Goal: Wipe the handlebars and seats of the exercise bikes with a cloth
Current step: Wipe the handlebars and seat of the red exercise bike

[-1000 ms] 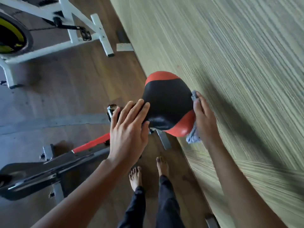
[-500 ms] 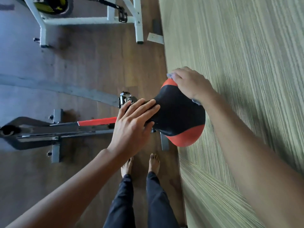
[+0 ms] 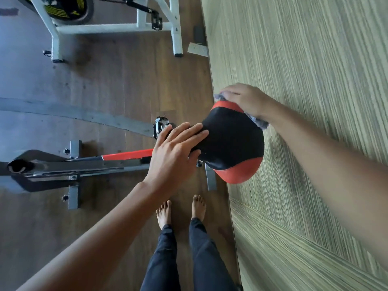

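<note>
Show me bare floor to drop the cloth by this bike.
Bare floor lies between the white bike and the grey bike frame. Crowded around the seat: left hand, right hand with cloth, striped panel close beside.

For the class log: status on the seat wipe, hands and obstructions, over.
Left hand flat on seat nose, steadying. Right hand holds cloth on seat's far red edge. Wall close beside seat, not blocking.

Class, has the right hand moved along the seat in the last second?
Yes. Against the seat, the right hand and cloth slid from the lower red corner to the upper one.
</note>
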### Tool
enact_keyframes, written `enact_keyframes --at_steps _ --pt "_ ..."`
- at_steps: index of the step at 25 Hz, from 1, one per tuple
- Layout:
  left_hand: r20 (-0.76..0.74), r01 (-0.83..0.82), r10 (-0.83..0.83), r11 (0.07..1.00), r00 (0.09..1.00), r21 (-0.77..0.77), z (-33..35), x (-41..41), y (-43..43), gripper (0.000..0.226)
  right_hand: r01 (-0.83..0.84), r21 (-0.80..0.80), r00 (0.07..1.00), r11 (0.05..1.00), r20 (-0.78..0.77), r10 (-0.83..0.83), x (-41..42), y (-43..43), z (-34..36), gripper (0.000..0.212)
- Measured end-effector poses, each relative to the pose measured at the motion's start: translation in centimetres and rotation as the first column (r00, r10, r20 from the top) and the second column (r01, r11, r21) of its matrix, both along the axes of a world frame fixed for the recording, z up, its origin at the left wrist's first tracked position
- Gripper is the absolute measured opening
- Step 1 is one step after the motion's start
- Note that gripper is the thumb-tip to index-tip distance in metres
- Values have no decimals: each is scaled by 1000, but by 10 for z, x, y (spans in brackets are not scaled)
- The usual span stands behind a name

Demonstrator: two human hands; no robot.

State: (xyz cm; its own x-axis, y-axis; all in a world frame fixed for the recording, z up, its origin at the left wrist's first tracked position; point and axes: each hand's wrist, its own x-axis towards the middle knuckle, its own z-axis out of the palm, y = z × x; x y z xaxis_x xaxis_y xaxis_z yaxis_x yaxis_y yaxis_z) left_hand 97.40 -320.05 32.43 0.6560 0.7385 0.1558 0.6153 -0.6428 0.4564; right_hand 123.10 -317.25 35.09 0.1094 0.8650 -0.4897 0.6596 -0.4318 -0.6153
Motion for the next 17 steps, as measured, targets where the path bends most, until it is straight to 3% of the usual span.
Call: enact_keyframes --at_steps 3,6,8,10,13,17 --pt "6 2 -2 1000 1000 -8 2 1 0 46 312 55 946 948 -116 -304 5 -42 -10 36" --pt "18 23 -22 1000 1000 -11 0 -1 -2 47 603 156 793 783 -224 -566 -19 -93 -20 37" --pt "16 43 -43 999 999 4 -2 -4 -2 46 691 277 723 668 -265 -638 -42 -119 -30 39" --pt "21 53 -53 999 998 6 -3 -5 0 46 651 389 743 652 -153 -651 -67 -136 -39 45" --pt "23 67 -67 998 997 -4 -2 -5 0 46 559 427 779 711 23 -626 -111 -160 -40 52" --pt "31 66 -65 998 997 -23 -1 -6 -2 45 327 495 891 805 123 -438 -112 -174 -41 52"
